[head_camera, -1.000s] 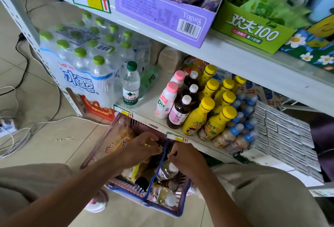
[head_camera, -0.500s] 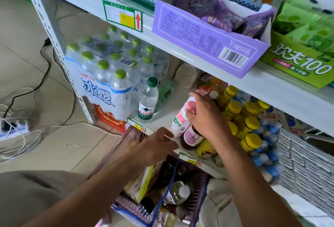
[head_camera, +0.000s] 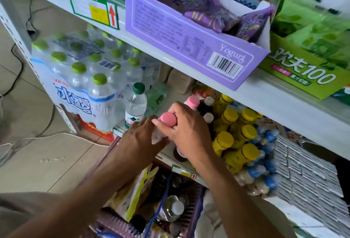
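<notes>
- Far left end of the lower shelf [head_camera: 118,130]: shrink-wrapped water pack [head_camera: 75,78], green caps, filling that corner.
- Just right of the pack, near the shelf's front edge: single water bottle [head_camera: 135,103], dark green cap, upright.
- Next right: left hand [head_camera: 140,139], fingers curled round the white body of the pink-capped bottle [head_camera: 168,119], low down.
- Same bottle at the shelf's front edge, roughly mid-width; cannot tell whether resting on the shelf or lifted clear of it.
- Right hand [head_camera: 189,133], thumb and fingers closed round the neck just under the pink cap, touching the left hand.
- Likely handling: small plastic drink bottle, light, stiff enough for a firm squeeze, smooth label possibly slippery. Best taken round the body, with the neck as a second hold, not by the cap alone.
- Behind the hands: second pink-capped bottle [head_camera: 193,101] and dark bottles with white caps [head_camera: 208,118], close enough to knock.
- Further right: yellow-capped bottles [head_camera: 246,135], packed tight in rows.
- Below the shelf's front edge: basket [head_camera: 191,211] holding more bottles.
</notes>
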{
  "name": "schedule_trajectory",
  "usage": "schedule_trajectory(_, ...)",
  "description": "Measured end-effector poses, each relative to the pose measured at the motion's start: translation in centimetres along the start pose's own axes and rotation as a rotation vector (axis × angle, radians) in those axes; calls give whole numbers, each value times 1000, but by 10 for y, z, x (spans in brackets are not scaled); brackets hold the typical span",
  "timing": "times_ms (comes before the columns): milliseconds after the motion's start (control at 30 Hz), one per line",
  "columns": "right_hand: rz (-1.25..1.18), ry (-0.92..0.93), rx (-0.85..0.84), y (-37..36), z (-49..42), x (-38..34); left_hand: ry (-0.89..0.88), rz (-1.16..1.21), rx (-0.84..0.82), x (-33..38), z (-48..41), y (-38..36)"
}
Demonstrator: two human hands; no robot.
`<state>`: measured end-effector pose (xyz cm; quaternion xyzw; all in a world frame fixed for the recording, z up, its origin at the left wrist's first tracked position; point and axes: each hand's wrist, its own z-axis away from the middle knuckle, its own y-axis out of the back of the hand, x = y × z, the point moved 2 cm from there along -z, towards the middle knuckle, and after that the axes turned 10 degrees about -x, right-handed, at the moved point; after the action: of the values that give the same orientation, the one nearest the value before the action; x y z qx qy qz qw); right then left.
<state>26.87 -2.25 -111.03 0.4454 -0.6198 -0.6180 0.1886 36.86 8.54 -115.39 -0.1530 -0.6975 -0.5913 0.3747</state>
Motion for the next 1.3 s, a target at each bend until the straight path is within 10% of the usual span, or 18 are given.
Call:
schedule_trajectory(300, -295, 34, 157, 16, 5, -12, 91, 11, 167, 20, 13, 25)
schedule_trajectory(633, -348, 157, 21, 32, 11, -6, 47, 28, -103, 20, 6, 39)
schedule_trajectory(933, -266, 56, -148, 34, 5, 4, 89, 1, 70, 16, -2, 30)
schedule_trajectory(1300, -16, -62, -220, -11, -23, 31, 191, 114, -340, -1, -7, 16)
